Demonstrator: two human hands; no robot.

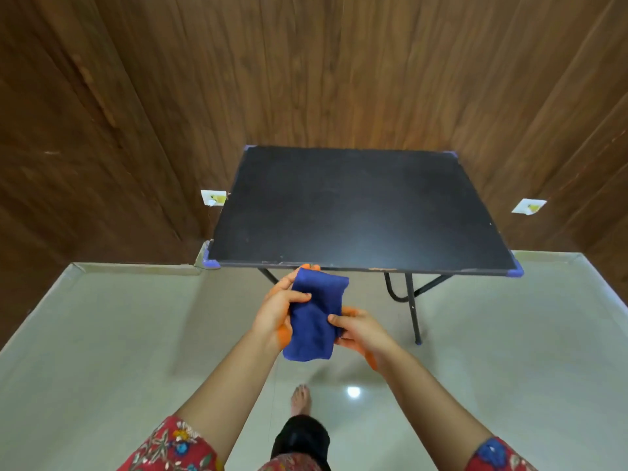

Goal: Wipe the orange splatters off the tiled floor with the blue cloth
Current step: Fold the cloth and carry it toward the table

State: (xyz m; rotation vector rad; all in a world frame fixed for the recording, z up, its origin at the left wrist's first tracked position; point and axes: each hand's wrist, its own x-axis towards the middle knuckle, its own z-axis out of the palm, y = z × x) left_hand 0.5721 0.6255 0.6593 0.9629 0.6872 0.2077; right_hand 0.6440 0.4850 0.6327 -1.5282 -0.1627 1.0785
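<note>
Head view. Blue cloth (314,316): folded, held up in the air, long axis running away from the body, far end near the black table (360,209) edge. Left hand (280,311): closed on the cloth's left edge, thumb on top. Right hand (362,331): pinching the right edge, nearer the body. Tiled floor (136,334): well below the cloth. Orange splatters: none visible on the tiles; orange tint on both palms only.

Short red floral sleeves (176,447), patterned in blue, yellow and cream, ended well back from each hand (277,309). Black trousers (300,436) showed below, with one foot (300,399) bare.
</note>
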